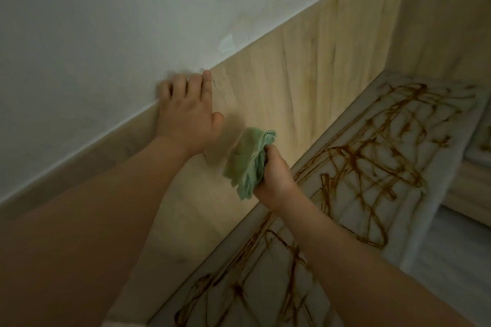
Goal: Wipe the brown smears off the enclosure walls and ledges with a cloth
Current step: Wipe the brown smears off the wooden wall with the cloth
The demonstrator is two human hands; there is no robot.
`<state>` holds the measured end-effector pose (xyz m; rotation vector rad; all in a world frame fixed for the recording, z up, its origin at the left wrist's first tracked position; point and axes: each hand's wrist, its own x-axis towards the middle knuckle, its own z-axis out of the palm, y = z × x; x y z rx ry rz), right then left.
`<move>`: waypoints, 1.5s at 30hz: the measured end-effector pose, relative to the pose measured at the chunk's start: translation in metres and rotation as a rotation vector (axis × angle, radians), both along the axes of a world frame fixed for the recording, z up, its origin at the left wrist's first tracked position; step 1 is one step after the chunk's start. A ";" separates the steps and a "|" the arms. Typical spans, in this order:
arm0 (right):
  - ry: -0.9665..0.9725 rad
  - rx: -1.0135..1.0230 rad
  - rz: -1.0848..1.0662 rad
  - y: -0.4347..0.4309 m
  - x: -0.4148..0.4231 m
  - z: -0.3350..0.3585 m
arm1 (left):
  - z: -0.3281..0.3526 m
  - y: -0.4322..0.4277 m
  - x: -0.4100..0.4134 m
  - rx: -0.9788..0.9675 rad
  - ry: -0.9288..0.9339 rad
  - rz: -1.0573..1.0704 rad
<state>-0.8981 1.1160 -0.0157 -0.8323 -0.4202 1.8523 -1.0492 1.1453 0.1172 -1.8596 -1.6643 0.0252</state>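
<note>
Cloth point(247, 164) is bunched in the right grip point(275, 178), fingers curled round it, right by the wood wall panel point(292, 74). The left grip point(186, 111) lies flat-fingered on its top edge, probably bracing. Brown smears point(366, 156) on the ledge point(441, 172) look untouched.

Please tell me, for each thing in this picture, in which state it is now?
wooden panel: faint brownish streaks.
ledge: covered with brown smears, unwiped.
green cloth: bunched, held above the ledge.
right hand: gripping the green cloth.
left hand: open, resting on the wooden panel's top edge.
</note>
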 end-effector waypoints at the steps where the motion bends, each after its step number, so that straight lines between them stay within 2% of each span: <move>1: 0.006 -0.016 0.016 -0.007 0.011 0.009 | 0.003 -0.001 0.001 -0.041 -0.053 0.016; 3: -0.019 -0.072 0.023 -0.023 0.038 0.038 | 0.021 -0.014 0.015 -0.145 -0.149 0.088; 6: -0.209 -0.060 0.056 -0.052 0.073 0.081 | 0.041 -0.031 0.052 -0.311 -0.322 0.197; 7: -0.316 -0.027 0.081 -0.061 0.086 0.102 | 0.053 -0.039 0.071 -0.393 -0.545 0.213; 8: -0.429 0.028 0.097 -0.069 0.094 0.118 | 0.063 -0.050 0.088 -0.483 -0.885 0.257; 10: -0.644 0.237 0.160 -0.087 0.115 0.159 | 0.083 -0.069 0.121 -0.742 -1.695 0.352; 11: -0.725 0.344 0.208 -0.090 0.124 0.174 | 0.093 -0.075 0.131 -0.858 -1.943 0.373; 12: -0.791 0.443 0.272 -0.092 0.135 0.186 | 0.107 -0.082 0.142 -0.927 -2.038 0.384; 13: -0.846 0.491 0.339 -0.095 0.145 0.195 | 0.116 -0.087 0.148 -0.953 -2.064 0.376; 15: -0.782 0.430 0.380 -0.100 0.169 0.217 | 0.135 -0.095 0.159 -0.935 -2.015 0.295; 18: -0.627 0.271 0.201 -0.103 0.213 0.254 | 0.165 -0.112 0.176 -0.853 -1.972 0.214; 20: -0.668 0.138 0.014 -0.098 0.237 0.274 | 0.183 -0.119 0.185 -0.815 -2.046 0.165; 21: -0.678 0.067 -0.014 -0.096 0.249 0.280 | 0.192 -0.122 0.189 -0.816 -2.106 0.126; 23: -0.536 0.023 0.107 -0.099 0.264 0.292 | 0.207 -0.128 0.195 -0.862 -2.205 0.040; 25: -0.354 0.066 0.256 -0.108 0.270 0.308 | 0.214 -0.133 0.199 -0.901 -2.260 0.010; 27: -0.264 0.144 0.268 -0.113 0.272 0.321 | 0.217 -0.133 0.204 -0.881 -2.250 0.047; 29: -0.337 0.179 0.183 -0.110 0.271 0.328 | 0.216 -0.131 0.211 -0.771 -2.106 0.148; 31: -0.507 0.215 0.140 -0.103 0.270 0.331 | 0.212 -0.127 0.217 -0.638 -1.883 0.263; 32: -0.579 0.237 0.131 -0.099 0.269 0.333 | 0.213 -0.122 0.220 -0.615 -1.850 0.295; 33: -0.646 0.258 0.123 -0.094 0.268 0.333 | 0.213 -0.116 0.224 -0.647 -1.914 0.304; 35: -0.750 0.314 0.131 -0.085 0.265 0.335 | 0.218 -0.100 0.230 -0.807 -2.194 0.302; 36: -0.809 0.347 0.168 -0.078 0.264 0.335 | 0.221 -0.092 0.233 -0.900 -2.267 0.288; 38: -0.873 0.404 0.308 -0.065 0.265 0.336 | 0.220 -0.074 0.236 -1.053 -2.254 0.164; 40: -0.787 0.361 0.365 -0.046 0.270 0.336 | 0.214 -0.053 0.233 -1.136 -2.213 0.026; 42: -0.768 0.325 0.327 -0.020 0.277 0.336 | 0.204 -0.030 0.227 -1.164 -2.262 -0.021; 45: -0.949 0.390 0.323 0.015 0.281 0.335 | 0.189 0.003 0.224 -1.123 -2.353 -0.002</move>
